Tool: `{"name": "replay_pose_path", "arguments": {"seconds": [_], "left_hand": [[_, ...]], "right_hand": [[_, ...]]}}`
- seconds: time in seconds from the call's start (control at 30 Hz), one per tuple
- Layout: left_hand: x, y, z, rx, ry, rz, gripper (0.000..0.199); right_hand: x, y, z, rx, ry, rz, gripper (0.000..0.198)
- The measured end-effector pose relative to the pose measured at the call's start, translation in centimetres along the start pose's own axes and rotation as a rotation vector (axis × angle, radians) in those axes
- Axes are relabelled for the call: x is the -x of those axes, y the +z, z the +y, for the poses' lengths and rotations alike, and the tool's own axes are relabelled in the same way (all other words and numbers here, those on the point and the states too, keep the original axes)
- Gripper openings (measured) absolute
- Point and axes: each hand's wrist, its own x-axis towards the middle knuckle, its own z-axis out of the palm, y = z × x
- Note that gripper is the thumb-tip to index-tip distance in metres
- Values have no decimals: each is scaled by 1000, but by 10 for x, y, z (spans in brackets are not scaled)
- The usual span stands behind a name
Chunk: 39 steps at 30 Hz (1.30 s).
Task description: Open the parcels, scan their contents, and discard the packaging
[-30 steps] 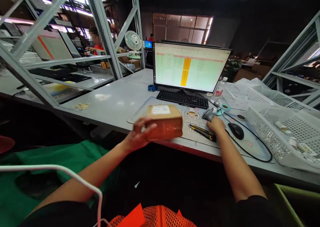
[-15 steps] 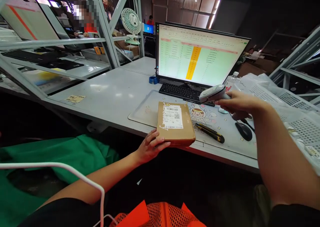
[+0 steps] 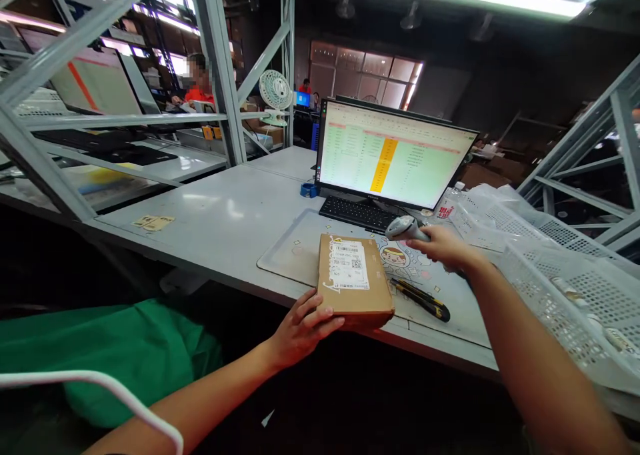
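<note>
A brown cardboard box (image 3: pixel 357 301) rests at the front edge of the desk, its near side tilted toward me. Gripping its near left corner is my left hand (image 3: pixel 305 325), thumb on the side and fingers along the edge. A white shipping label (image 3: pixel 349 265) with a barcode faces up on the box. My right hand (image 3: pixel 447 245) is closed round the handle of a grey barcode scanner (image 3: pixel 406 228), held above the mat to the right of the box. Beside the box lies a black and yellow utility knife (image 3: pixel 423 299).
A monitor (image 3: pixel 395 155) and black keyboard (image 3: pixel 350 209) stand behind the box on a patterned desk mat (image 3: pixel 285 248). White perforated baskets (image 3: pixel 565 308) fill the right side. Blue tape (image 3: pixel 309 189) sits left of the keyboard. Metal frame posts (image 3: pixel 220 68) rise at left; a person (image 3: pixel 200 85) is beyond.
My right hand has brought the scanner left, nearer the box. My left hand keeps its hold on the box. The view has tilted upward.
</note>
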Motion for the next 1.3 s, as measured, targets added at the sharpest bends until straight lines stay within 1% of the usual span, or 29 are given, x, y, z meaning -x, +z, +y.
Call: {"name": "replay_pose_path", "arguments": {"seconds": [0.07,0.13,0.2,0.27,0.37,0.43,0.47,0.5,0.53,0.57,0.6,0.67,0.7,0.73,0.77,0.83,0.87,0.9,0.93,1.03,1.07,1.17,1.3], "left_hand": [[0,0,-1,9,-2,-3,45],[1,0,-1,14,-8,-7,46],[2,0,1,22,-12,-16,48],[2,0,2,34,-5,-21,49],[2,-4,-5,17,-8,-36,53],[2,-13,-19,5,-24,-52,60],[3,-19,-28,15,-44,-65,65],[5,-26,-39,33,-86,-71,72],[7,-33,-51,52,-157,-65,80],[10,-40,-63,75,-268,-42,89],[14,-46,-75,102,-420,0,99],[19,-54,-96,206,-772,65,114],[21,-55,-104,272,-927,53,118],[20,-55,-112,334,-1043,1,121],[18,-53,-117,381,-1116,-91,125],[10,-46,-124,418,-1160,-301,134],[3,-40,-126,431,-1161,-367,138],[-4,-34,-127,458,-1159,-394,139],[-11,-27,-127,496,-1156,-381,139],[-26,-7,-127,597,-1147,-223,132],[-28,-1,-127,616,-1145,-193,128],[-26,7,-128,631,-1148,-184,116],[-18,6,-129,588,-1136,-195,118]], "right_hand": [[-6,27,30,146,108,126,35],[-9,54,57,240,233,198,35],[-7,79,77,268,339,225,39],[-3,99,91,280,415,240,45],[2,118,103,297,469,255,51],[4,119,109,298,474,236,53],[4,116,112,293,473,216,54],[3,111,115,289,467,203,55],[2,104,116,286,454,213,57],[0,96,117,287,436,253,59],[-4,87,115,293,413,319,60],[-18,71,109,321,363,448,60],[-28,66,104,336,342,469,59],[-40,62,99,347,325,449,57],[-54,61,94,351,309,407,55],[-82,63,84,348,284,297,50],[-95,66,79,344,278,254,48],[-107,69,76,344,275,223,48],[-117,73,73,347,275,208,50],[-137,85,68,365,265,204,58],[-141,88,68,370,259,193,58],[-147,94,71,383,226,143,56],[-150,95,71,399,181,157,54]]}}
